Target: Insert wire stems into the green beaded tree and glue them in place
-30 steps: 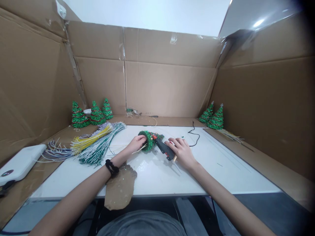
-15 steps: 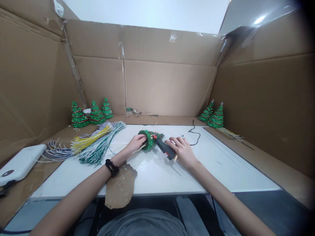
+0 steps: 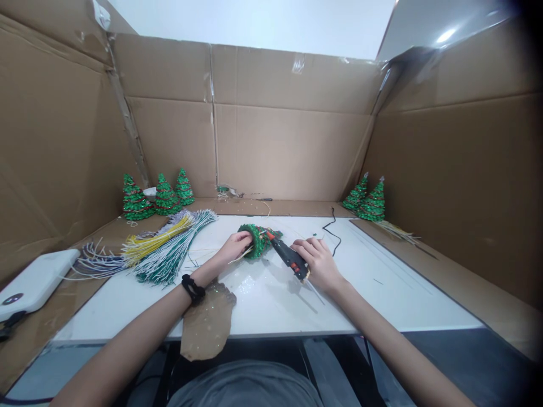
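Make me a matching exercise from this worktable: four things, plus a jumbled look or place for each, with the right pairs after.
1. glue gun
2. held tree
3. cardboard scrap
4. box-like device

A. turned sideways, base leftward
B. mostly white, at the far left
C. mainly black and orange
D. overhanging the table's near edge

Pairs: 1-C, 2-A, 3-D, 4-B.

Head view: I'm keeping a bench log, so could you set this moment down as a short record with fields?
Left hand: holds the small green tree at its base, the tree tipped sideways
Right hand: holds the glue gun
Nozzle: pointed at the tree; contact unclear
Left rear: three upright trees
Right rear: two upright trees
Left of tabletop: yellow bundle and green-and-white bundle of thin strands
Near edge: cardboard piece, overhanging
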A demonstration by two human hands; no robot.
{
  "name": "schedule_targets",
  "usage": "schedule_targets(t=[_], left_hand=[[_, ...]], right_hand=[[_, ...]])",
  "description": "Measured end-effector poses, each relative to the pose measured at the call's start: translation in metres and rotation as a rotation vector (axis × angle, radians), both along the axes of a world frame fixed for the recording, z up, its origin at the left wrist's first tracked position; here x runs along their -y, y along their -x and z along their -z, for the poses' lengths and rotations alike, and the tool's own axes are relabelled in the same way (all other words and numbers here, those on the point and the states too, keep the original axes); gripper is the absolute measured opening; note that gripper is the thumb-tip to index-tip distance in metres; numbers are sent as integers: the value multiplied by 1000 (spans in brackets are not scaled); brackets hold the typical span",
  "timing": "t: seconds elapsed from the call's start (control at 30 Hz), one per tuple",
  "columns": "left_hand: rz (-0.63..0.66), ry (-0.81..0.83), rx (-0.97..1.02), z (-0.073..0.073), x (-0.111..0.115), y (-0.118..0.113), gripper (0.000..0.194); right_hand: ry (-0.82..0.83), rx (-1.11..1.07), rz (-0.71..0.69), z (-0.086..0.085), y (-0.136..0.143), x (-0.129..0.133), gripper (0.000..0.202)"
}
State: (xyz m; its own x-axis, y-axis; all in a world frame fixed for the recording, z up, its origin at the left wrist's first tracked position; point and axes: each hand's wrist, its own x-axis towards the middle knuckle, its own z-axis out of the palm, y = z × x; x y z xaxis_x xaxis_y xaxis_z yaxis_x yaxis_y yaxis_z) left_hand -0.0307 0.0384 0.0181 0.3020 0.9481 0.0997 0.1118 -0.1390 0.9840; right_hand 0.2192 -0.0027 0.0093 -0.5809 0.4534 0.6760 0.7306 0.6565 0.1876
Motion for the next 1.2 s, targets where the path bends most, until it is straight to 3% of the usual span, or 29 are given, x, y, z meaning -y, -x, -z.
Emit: schedule_targets(t=[0.27,0.57,1.2], left_hand=[[24,-41,58,2,-3,-1,23],[4,-16,26,3,-2,0,25],[2,-6,21,3,-3,-1,24]], right_hand=[[6,-29,-85,6,8,-6,13],[25,17,5,6,14,-9,17],[28,4,13,7,12,-8,24]])
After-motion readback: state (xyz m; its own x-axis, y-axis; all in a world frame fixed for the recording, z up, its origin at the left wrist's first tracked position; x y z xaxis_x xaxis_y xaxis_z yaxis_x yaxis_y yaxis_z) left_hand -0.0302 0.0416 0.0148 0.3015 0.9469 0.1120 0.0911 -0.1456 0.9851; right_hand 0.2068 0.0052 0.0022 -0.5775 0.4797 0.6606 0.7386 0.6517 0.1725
